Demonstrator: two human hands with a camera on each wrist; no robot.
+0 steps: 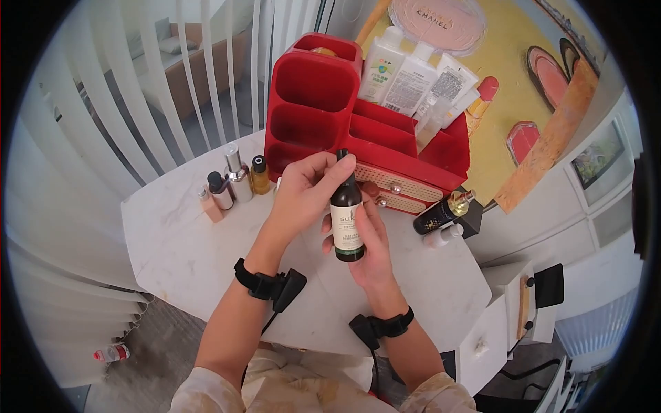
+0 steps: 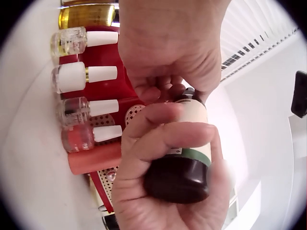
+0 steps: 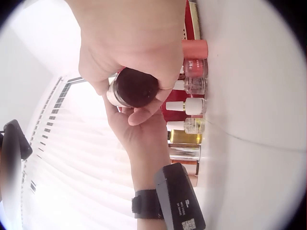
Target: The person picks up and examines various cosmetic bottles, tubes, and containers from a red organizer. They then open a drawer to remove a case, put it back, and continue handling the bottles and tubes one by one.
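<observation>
A dark bottle (image 1: 346,230) with a cream label and green band is held upright over the table, in front of the red organizer. Around its body curl the fingers and thumb of my right hand (image 1: 374,244). My left hand (image 1: 299,193) pinches the black top (image 1: 343,157) between thumb and fingers. From the left wrist, the bottle's dark base (image 2: 177,179) faces the camera, with right-hand fingers across the label and the left hand (image 2: 170,43) at the top. In the right wrist view the base (image 3: 137,87) shows below the right palm.
The red organizer (image 1: 403,162) holds white bottles and tubes (image 1: 410,86). Small bottles (image 1: 236,175) stand on the marble table (image 1: 186,255) at left. A black spray bottle (image 1: 441,212) is at right. Several nail polish bottles (image 2: 72,77) line the organizer's front.
</observation>
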